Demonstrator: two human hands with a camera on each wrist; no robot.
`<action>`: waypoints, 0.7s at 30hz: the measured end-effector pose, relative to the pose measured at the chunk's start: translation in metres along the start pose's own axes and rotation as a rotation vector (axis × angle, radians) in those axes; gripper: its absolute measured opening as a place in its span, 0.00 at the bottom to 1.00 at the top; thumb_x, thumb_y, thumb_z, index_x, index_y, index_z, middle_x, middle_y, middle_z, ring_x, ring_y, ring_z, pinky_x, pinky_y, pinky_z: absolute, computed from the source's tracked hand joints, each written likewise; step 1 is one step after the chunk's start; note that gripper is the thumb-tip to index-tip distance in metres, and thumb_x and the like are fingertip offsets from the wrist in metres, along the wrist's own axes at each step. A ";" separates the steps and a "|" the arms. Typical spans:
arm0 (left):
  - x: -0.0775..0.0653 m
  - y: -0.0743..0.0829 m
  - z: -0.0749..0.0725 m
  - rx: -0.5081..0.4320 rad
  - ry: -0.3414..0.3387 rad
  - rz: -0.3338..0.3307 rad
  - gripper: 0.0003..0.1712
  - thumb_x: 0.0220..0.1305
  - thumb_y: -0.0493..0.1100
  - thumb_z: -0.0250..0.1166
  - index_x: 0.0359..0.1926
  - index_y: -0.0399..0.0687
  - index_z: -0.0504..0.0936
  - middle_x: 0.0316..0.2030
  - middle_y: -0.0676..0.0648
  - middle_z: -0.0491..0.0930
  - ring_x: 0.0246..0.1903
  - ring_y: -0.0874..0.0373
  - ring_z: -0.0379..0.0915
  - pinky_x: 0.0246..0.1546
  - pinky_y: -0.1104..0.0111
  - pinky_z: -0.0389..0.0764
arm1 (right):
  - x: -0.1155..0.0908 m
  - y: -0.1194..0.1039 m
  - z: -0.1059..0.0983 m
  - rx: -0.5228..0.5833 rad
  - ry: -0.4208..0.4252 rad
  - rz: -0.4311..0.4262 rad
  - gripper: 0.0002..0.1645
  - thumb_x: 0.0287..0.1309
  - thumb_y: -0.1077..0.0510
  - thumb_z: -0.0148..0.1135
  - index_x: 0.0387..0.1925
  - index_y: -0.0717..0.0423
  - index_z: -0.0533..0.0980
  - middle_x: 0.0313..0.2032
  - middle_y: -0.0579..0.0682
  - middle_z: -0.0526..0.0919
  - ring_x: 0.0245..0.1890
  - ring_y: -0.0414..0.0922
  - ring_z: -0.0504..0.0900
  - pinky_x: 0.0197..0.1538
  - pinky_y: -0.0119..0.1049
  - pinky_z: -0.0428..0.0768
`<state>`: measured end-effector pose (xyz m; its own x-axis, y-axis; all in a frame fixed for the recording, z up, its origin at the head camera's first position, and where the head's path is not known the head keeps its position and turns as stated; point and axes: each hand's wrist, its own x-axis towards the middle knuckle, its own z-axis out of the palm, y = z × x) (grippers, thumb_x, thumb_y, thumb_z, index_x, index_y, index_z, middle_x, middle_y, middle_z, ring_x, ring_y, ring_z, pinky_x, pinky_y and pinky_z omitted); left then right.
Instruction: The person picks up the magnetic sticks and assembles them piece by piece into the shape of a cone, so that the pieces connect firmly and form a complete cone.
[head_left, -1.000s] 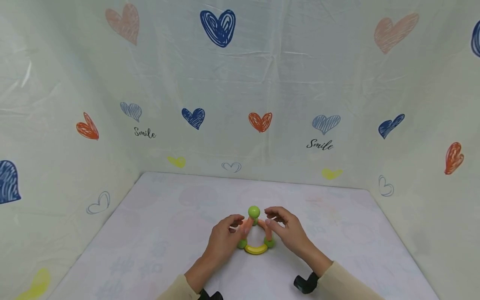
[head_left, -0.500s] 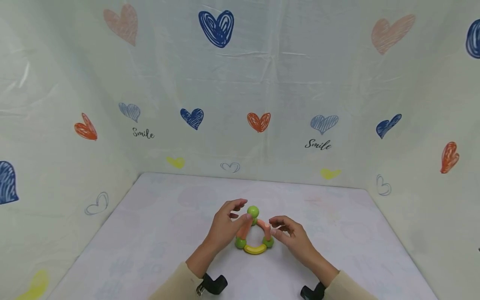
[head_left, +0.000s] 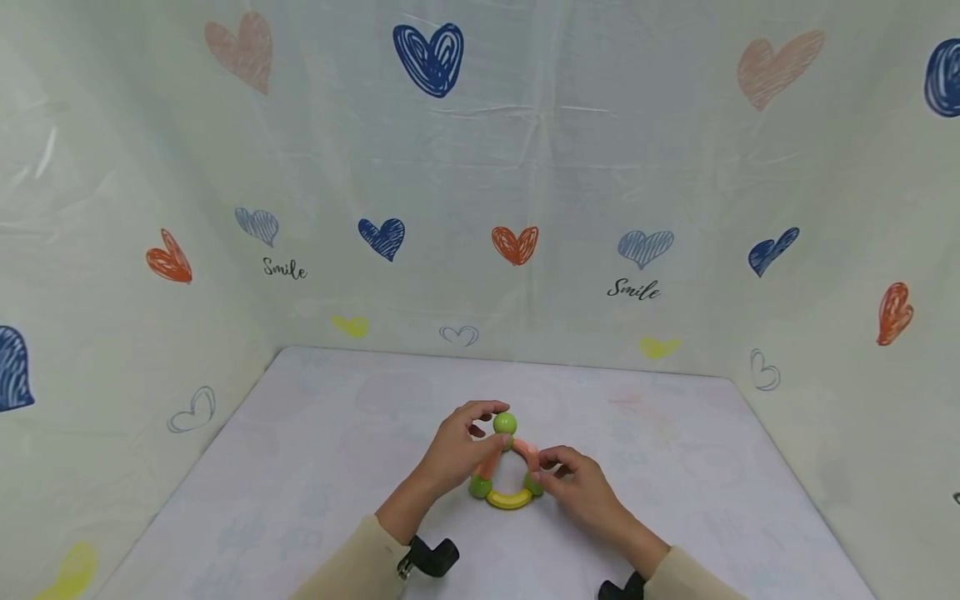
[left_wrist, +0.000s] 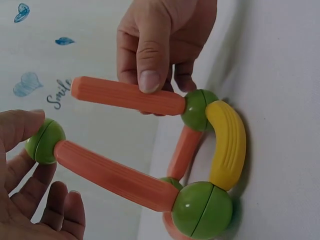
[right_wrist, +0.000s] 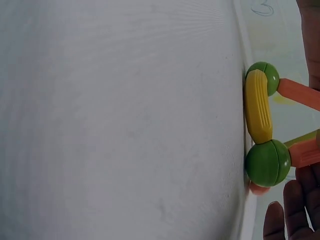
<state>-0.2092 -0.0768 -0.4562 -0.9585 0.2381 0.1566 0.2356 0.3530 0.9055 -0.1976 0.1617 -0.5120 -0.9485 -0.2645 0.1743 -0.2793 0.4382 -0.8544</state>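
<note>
A toy frame of orange sticks, green balls and a curved yellow stick (head_left: 510,500) stands on the table. My left hand (head_left: 452,452) pinches the top green ball (left_wrist: 45,141), which sits on the upper end of a leaning orange stick (left_wrist: 115,175). My right hand (head_left: 581,483) pinches another raised orange stick (left_wrist: 102,93) between thumb and fingers; the free end of that stick bears no ball. In the left wrist view the yellow stick joins two lower green balls. Palm and fingers partly hide the orange sticks in the right wrist view.
The white table (head_left: 315,417) carries the toy near its middle. Pale curtains (head_left: 570,167) with printed hearts hang behind it and at both sides. Black wrist cameras (head_left: 433,557) are strapped at both sleeves.
My left hand has risen from beside the left stick to the top green ball. My right hand has come down from near that ball and now pinches the right orange stick.
</note>
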 end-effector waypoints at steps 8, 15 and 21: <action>0.002 0.001 0.001 0.019 -0.014 -0.026 0.22 0.69 0.49 0.73 0.62 0.55 0.85 0.56 0.51 0.82 0.54 0.45 0.76 0.50 0.58 0.79 | 0.005 0.001 0.008 -0.035 0.034 0.014 0.09 0.63 0.53 0.76 0.44 0.47 0.86 0.41 0.40 0.87 0.40 0.34 0.80 0.45 0.31 0.80; 0.002 0.002 0.000 0.037 -0.018 -0.003 0.22 0.69 0.48 0.73 0.62 0.55 0.85 0.57 0.51 0.83 0.55 0.47 0.76 0.52 0.58 0.78 | 0.006 -0.002 0.012 -0.050 0.053 0.031 0.10 0.63 0.53 0.76 0.44 0.50 0.86 0.40 0.42 0.87 0.38 0.34 0.78 0.42 0.30 0.79; 0.002 0.003 0.001 0.067 -0.030 0.024 0.23 0.69 0.50 0.73 0.63 0.57 0.86 0.60 0.54 0.84 0.56 0.55 0.75 0.54 0.59 0.78 | 0.007 -0.004 0.012 -0.032 0.060 0.049 0.11 0.61 0.55 0.77 0.43 0.52 0.86 0.38 0.44 0.86 0.34 0.36 0.76 0.37 0.29 0.76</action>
<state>-0.2107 -0.0746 -0.4531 -0.9475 0.2737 0.1653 0.2696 0.4063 0.8731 -0.2011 0.1475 -0.5132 -0.9682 -0.1905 0.1622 -0.2357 0.4771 -0.8466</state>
